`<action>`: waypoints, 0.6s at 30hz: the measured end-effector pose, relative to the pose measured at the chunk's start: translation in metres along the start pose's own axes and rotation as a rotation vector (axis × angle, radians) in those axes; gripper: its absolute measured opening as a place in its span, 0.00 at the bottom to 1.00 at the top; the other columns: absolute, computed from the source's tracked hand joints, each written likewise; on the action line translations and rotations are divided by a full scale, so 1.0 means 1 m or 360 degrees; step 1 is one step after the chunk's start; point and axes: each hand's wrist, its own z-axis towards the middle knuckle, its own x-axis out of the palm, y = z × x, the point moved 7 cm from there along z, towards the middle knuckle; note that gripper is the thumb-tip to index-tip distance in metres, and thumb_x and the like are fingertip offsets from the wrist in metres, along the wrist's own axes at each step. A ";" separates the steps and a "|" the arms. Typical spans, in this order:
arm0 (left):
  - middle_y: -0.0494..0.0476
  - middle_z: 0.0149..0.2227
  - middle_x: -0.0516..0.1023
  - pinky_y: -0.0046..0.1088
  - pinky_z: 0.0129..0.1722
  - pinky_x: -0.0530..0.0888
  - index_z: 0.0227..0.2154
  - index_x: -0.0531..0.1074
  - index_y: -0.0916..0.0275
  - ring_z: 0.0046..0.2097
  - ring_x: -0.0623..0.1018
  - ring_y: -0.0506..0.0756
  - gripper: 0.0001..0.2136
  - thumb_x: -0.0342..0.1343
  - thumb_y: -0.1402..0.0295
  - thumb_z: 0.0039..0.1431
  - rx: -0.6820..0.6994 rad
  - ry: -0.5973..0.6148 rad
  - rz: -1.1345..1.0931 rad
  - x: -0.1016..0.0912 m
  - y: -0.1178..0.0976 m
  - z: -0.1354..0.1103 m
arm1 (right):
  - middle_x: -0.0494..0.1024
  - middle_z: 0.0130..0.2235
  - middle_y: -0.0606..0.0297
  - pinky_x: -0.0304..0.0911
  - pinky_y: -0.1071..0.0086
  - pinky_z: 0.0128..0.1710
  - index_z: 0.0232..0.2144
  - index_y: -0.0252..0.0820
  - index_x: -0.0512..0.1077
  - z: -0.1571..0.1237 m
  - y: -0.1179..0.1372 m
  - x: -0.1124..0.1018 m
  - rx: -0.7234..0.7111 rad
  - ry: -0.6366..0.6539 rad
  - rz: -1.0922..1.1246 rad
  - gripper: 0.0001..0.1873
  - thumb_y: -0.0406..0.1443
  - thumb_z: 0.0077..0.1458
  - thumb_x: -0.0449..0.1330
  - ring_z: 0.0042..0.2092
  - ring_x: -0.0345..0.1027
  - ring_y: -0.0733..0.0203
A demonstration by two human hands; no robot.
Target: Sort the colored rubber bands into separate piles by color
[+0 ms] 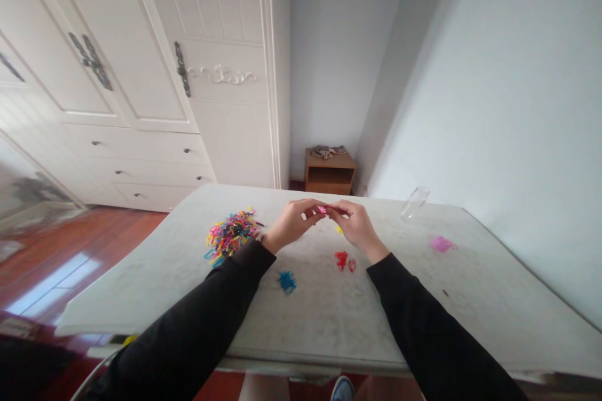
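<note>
My left hand [292,223] and my right hand [358,225] meet above the far middle of the table, fingertips pinched together. Between them is a small bunch of pink rubber bands [322,209], partly hidden by the fingers. Beside my left wrist lies a big mixed heap of coloured rubber bands [232,232]. A little bunch of blue rubber bands [286,282] rests nearer the front. Red rubber bands [342,260] lie below my right hand. Some yellow rubber bands [339,230] show just under its fingers, mostly covered.
A clear plastic cup or jar [416,203] leans or lies near the table's far right. Close to it is a pink heap [442,244], perhaps more bands. The white table [320,326] borders a wall on the right. Behind stand a white wardrobe [226,125] and a small wooden cabinet [330,175].
</note>
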 end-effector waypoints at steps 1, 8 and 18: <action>0.54 0.33 0.83 0.23 0.34 0.75 0.43 0.80 0.63 0.30 0.78 0.49 0.09 0.61 0.66 0.64 0.0017 -0.0006 0.0015 0.000 -0.002 -0.001 | 0.84 0.36 0.60 0.68 0.64 0.40 0.35 0.42 0.83 -0.001 0.001 0.002 0.0003 0.0012 0.0008 0.15 0.46 0.62 0.64 0.38 0.76 0.56; 0.52 0.30 0.83 0.22 0.34 0.74 0.37 0.81 0.62 0.29 0.78 0.48 0.04 0.64 0.68 0.62 0.0052 -0.0108 0.0224 -0.007 -0.009 -0.003 | 0.84 0.33 0.61 0.70 0.64 0.39 0.35 0.42 0.83 -0.002 -0.008 0.012 0.0213 0.0050 0.0366 0.15 0.48 0.58 0.67 0.36 0.77 0.56; 0.52 0.34 0.85 0.21 0.35 0.77 0.43 0.81 0.61 0.31 0.81 0.48 0.08 0.62 0.69 0.63 0.0016 -0.0042 0.0287 -0.005 -0.013 -0.003 | 0.82 0.32 0.62 0.68 0.65 0.36 0.34 0.42 0.79 -0.003 -0.002 0.002 0.0189 -0.0132 0.0289 0.15 0.48 0.57 0.68 0.34 0.75 0.58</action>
